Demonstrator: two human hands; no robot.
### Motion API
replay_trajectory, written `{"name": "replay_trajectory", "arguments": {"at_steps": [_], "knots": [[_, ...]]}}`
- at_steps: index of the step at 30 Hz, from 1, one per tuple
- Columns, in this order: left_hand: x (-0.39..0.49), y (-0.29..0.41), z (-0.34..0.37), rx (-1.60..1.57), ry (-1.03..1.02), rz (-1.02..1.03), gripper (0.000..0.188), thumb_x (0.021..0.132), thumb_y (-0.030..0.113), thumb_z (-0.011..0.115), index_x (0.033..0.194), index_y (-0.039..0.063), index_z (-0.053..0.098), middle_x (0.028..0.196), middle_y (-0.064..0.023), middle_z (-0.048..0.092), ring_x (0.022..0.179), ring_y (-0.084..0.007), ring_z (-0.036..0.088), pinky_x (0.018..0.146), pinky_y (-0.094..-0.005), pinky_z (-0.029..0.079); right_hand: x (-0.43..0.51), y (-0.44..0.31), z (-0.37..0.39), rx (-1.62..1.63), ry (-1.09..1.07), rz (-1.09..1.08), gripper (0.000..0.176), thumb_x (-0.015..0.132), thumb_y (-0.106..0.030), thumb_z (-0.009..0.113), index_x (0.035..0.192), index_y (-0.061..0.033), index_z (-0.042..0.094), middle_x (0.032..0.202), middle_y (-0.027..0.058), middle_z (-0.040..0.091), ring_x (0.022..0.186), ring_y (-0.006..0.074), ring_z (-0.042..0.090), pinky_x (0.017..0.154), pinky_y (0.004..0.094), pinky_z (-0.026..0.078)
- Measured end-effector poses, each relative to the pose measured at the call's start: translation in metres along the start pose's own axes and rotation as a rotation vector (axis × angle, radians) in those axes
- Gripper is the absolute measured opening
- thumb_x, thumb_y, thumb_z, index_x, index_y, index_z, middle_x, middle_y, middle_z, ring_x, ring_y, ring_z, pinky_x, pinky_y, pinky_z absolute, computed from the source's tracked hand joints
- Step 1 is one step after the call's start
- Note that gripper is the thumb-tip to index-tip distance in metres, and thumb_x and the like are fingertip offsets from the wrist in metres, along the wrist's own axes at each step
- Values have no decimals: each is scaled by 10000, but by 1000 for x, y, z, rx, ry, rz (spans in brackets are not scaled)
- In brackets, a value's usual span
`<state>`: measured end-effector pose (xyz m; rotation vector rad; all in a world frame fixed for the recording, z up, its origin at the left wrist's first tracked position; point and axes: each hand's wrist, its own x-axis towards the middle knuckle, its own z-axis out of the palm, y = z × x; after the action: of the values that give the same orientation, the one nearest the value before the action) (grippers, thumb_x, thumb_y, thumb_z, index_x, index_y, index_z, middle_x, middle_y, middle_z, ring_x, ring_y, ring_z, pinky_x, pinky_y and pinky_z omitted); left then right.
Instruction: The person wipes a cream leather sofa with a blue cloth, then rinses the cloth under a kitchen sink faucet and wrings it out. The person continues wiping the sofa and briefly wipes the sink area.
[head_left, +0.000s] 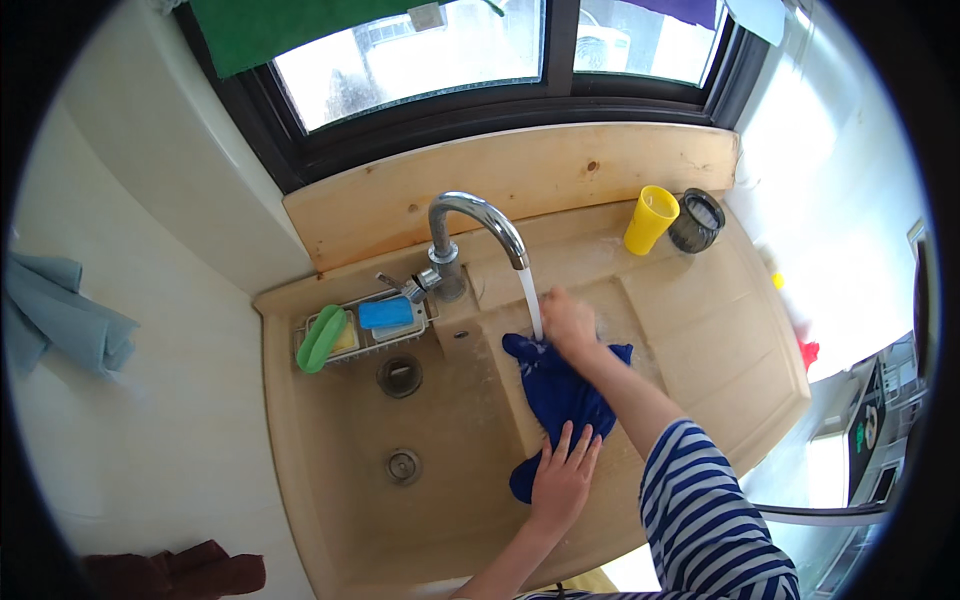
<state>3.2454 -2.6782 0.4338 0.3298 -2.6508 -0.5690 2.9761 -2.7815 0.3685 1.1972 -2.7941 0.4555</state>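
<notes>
A wet dark-blue cloth (566, 390) lies spread on the ribbed slope to the right of the sink basin. Water runs from the chrome faucet (480, 210) onto its upper edge. My left hand (561, 476) rests on the lower part of the cloth, fingers spread and pressing it down. At the cloth's upper edge, just right of the water stream, is my right hand (568, 321) with its fingers curled; whether it grips fabric or something else is hidden.
A wire rack (367, 349) with a green brush (322, 339) and a blue sponge (386, 313) hangs at the basin's back left. A yellow cup (651, 220) and a dark glass jar (697, 220) stand at the back right. Two drains (403, 466) sit in the basin.
</notes>
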Motion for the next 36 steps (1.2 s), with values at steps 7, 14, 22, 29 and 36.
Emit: {"name": "replay_trajectory", "arguments": {"at_steps": [7, 14, 22, 29, 36], "knots": [[16, -18, -64, -721, 220, -319, 250, 899, -36, 610, 1109, 8, 739, 1164, -103, 740, 1149, -292, 674, 1009, -406, 524, 12, 25, -168, 253, -25, -216, 642, 759, -380, 809, 1313, -138, 596, 1470, 205, 529, 1395, 435, 459, 1088, 564, 399], [86, -22, -141, -1015, 243, -85, 232, 902, -93, 531, 1009, -16, 721, 1082, -119, 742, 1042, -227, 699, 986, -335, 515, -90, -11, -167, 492, -312, -425, 623, 785, -207, 843, 1334, -133, 560, 1343, 118, 604, 1291, 339, 541, 1061, 492, 449], [173, -43, -127, -950, 431, -138, 224, 959, -78, 560, 1111, 13, 697, 1207, -84, 722, 1273, -218, 613, 1089, -351, 445, 9, -27, -234, 1369, 195, -79, 158, 866, 80, 620, 1000, -4, 626, 961, 97, 718, 876, 137, 662, 783, 279, 552], [111, -77, -32, -1031, 53, -812, 139, 1015, 98, 619, 1099, 27, 704, 1096, -18, 677, 983, -124, 618, 874, -282, 487, -102, -35, -229, 218, -171, -500, 414, 791, 24, 712, 1186, -77, 640, 1418, 165, 581, 1419, 367, 459, 1172, 469, 398], [97, -78, 19, -425, 355, -776, 365, 1042, 275, 604, 1229, -37, 628, 1107, -123, 668, 974, -212, 652, 872, -337, 506, -60, 74, -137, 450, -80, 96, 609, 851, -367, 795, 1353, -63, 634, 1452, 238, 542, 1340, 413, 520, 1089, 454, 467]]}}
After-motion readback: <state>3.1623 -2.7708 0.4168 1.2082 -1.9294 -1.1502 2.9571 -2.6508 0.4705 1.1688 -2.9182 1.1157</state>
